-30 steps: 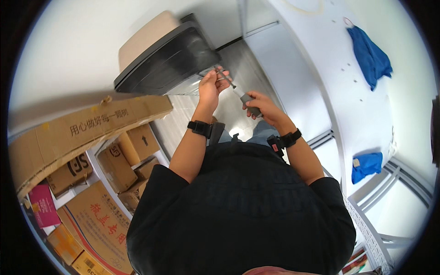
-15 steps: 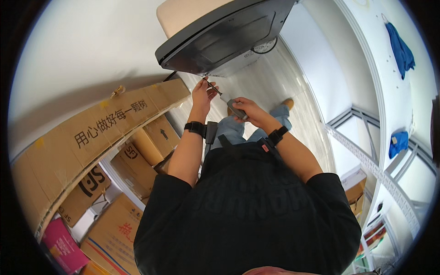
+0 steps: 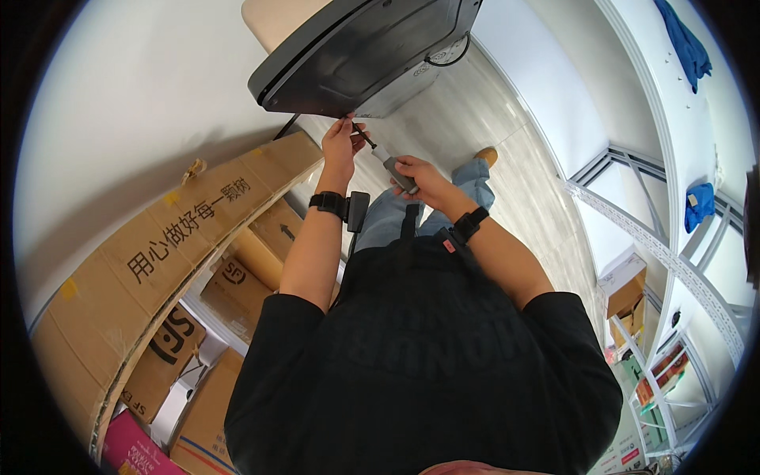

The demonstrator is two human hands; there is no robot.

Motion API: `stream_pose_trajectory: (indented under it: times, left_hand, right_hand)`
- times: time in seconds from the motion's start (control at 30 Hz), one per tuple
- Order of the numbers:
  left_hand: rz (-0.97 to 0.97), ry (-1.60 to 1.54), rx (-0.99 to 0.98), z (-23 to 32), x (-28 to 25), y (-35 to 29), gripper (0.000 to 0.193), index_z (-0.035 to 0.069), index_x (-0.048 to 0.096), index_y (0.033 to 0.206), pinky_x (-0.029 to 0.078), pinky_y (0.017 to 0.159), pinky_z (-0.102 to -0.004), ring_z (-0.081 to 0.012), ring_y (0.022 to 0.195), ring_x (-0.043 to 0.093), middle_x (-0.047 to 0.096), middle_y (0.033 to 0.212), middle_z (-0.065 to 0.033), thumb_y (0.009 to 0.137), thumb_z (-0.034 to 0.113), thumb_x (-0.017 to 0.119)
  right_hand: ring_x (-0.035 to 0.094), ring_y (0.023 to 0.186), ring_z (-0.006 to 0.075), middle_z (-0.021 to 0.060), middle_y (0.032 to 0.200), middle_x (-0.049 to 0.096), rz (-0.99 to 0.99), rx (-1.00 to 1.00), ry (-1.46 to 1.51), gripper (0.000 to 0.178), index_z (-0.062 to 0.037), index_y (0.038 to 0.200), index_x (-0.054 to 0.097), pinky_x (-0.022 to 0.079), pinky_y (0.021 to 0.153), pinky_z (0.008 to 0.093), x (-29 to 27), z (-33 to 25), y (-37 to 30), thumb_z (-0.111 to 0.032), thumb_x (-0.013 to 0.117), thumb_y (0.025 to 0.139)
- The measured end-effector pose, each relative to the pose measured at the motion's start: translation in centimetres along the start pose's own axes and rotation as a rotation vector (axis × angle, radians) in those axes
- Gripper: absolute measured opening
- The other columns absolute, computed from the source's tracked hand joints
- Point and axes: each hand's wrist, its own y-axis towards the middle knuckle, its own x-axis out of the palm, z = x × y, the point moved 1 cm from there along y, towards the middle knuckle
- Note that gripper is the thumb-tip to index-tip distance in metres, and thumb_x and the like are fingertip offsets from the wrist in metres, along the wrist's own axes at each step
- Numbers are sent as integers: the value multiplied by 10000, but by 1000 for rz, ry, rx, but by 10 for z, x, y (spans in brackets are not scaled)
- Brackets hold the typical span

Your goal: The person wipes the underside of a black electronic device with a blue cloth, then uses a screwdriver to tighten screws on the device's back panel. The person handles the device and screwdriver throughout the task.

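My right hand (image 3: 425, 182) is wrapped round the grey handle of a screwdriver (image 3: 393, 169), which looks like an electric one. Its long dark shaft slants up and left to my left hand (image 3: 340, 146). There the thumb and a finger pinch around the shaft's tip, while the other fingers are loosely bent. Whether a screw sits at the tip is too small to tell. Just above my left fingertips is the lower edge of a large cream-topped piece with a black panel (image 3: 364, 59). The tip meets or nearly meets that edge.
On the left stands a shelf faced with cardboard (image 3: 190, 206), holding several cartons (image 3: 237, 297) and a pink box (image 3: 134, 447). A black cable (image 3: 451, 57) loops beside the panel. White metal framing (image 3: 657, 245) and blue cloths (image 3: 700, 207) are on the right. Pale floor (image 3: 530, 190) lies below.
The view has shifted, so the panel sits a little further up and left. Both hands keep their hold, and the screwdriver stands slightly steeper, its handle more visible.
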Motion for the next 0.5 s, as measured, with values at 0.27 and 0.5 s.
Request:
stream_pose_trajectory:
  times: [0.27, 0.5]
  left_hand:
    - [31, 0, -3, -1, 4, 0, 215, 93, 572, 1125, 476, 680, -282, -176, 804, 632, 650, 951, -61, 982, 201, 455]
    - [43, 0, 3, 0, 5, -2, 210, 90, 569, 1120, 472, 683, -282, -180, 834, 629, 646, 982, -67, 982, 195, 451]
  right_hand:
    - [584, 694, 128, 42, 872, 587, -34, -8, 40, 349, -89, 1268, 469, 429, 556, 251, -6, -1, 4, -279, 448, 976]
    - [543, 686, 146, 69, 905, 562, 2, -43, -60, 328, -91, 1195, 497, 434, 557, 294, -6, -1, 11, -243, 563, 912]
